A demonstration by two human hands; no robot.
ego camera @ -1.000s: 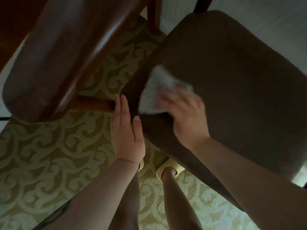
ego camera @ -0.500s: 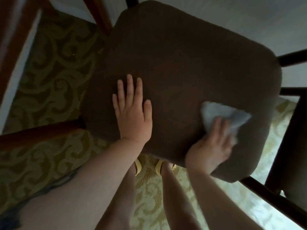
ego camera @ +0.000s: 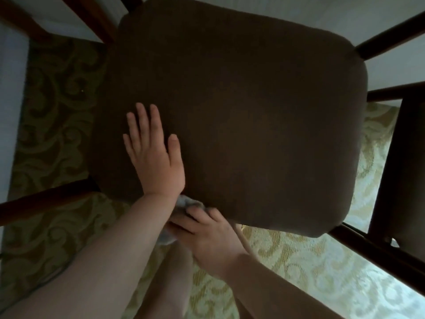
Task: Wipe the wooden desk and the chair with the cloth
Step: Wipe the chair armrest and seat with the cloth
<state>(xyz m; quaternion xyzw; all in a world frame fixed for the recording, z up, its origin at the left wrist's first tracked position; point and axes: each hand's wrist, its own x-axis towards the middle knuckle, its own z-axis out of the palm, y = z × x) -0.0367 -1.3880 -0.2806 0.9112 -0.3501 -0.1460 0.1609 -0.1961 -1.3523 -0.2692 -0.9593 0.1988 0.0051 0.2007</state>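
Observation:
The chair's dark brown padded seat (ego camera: 253, 116) fills the middle of the head view, seen from straight above. My left hand (ego camera: 154, 153) lies flat on the seat's near left part, fingers straight and spread. My right hand (ego camera: 207, 236) grips the pale grey cloth (ego camera: 187, 202) against the seat's near edge, just under my left wrist. Most of the cloth is hidden by my hand and left forearm; a second bit of it shows below the fingers.
Dark wooden chair rails run at the left (ego camera: 46, 201), top left (ego camera: 92, 17) and right (ego camera: 388, 38). Another dark upright piece (ego camera: 400, 171) stands at the right. Patterned green and cream carpet (ego camera: 299, 272) lies below. My legs show under my arms.
My right hand has slid the cloth from the seat's near right part leftward to the near edge under my left wrist. My left hand stays flat on the seat.

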